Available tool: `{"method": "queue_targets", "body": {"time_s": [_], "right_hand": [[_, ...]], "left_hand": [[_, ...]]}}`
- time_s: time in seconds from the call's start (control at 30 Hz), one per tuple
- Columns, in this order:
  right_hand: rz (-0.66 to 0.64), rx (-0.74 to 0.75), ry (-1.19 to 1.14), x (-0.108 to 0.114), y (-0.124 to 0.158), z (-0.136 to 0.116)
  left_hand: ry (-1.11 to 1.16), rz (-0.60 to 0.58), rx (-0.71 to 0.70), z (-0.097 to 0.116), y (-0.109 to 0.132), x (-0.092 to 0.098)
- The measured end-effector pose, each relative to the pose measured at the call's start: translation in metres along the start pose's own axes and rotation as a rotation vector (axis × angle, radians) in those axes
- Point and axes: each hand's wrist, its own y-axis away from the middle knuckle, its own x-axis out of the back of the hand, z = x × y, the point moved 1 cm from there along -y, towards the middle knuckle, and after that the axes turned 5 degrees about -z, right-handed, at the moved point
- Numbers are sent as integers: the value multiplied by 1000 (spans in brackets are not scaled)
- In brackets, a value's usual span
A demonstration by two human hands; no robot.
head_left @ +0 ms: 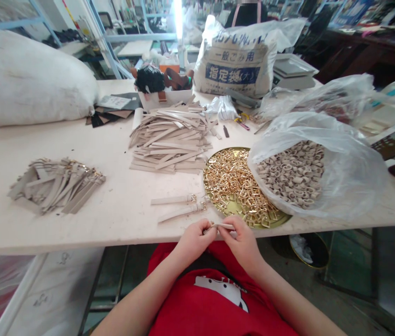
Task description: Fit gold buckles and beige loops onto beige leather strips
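Pinching a narrow cream leather strap over the table edge

My left hand and right hand are curled closed, fingertips pressed on the strap, its long axis lying sideways between them. A round brass tray of gold buckles sits at twelve o'clock; two buckled straps lie at eleven.

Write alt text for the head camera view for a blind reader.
The left hand and right hand hold a narrow cream strap at a white table's edge. Ahead lie a round tray of gold buckles, a clear bag of cream loops, and piles of cream straps.
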Motion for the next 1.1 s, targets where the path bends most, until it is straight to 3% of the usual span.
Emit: {"method": "queue_targets", "body": {"time_s": [0.13,0.3,0.43,0.47,0.5,0.6,0.73,0.83,0.97,1.1], "right_hand": [[38,53,105,1,0,-7],[-155,52,56,7,0,-23],[-332,41,62,43,-11,-23],[-323,32,97,60,-19,-19],[-235,19,152,78,-28,-13],[117,-63,621,134,-64,9],[159,-97,744,171,-102,36],[141,-88,749,176,-109,43],[124,-61,679,169,-95,35],[91,1,188,133,-72,13]], "left_hand": [[-122,29,-87,-1,-1,3],[-71,49,-26,-8,-13,3],[-57,-33,-119,1,-15,-1],[-92,-55,-144,4,-15,-2],[-125,-59,-157,6,-15,-2],[-158,-12,-117,10,-15,-3],[-74,-36,-86,12,-17,-7],[-33,-63,-85,14,-15,-7],[-26,-32,-66,21,-13,-4],[-29,-15,-96,39,-17,-7]]}}
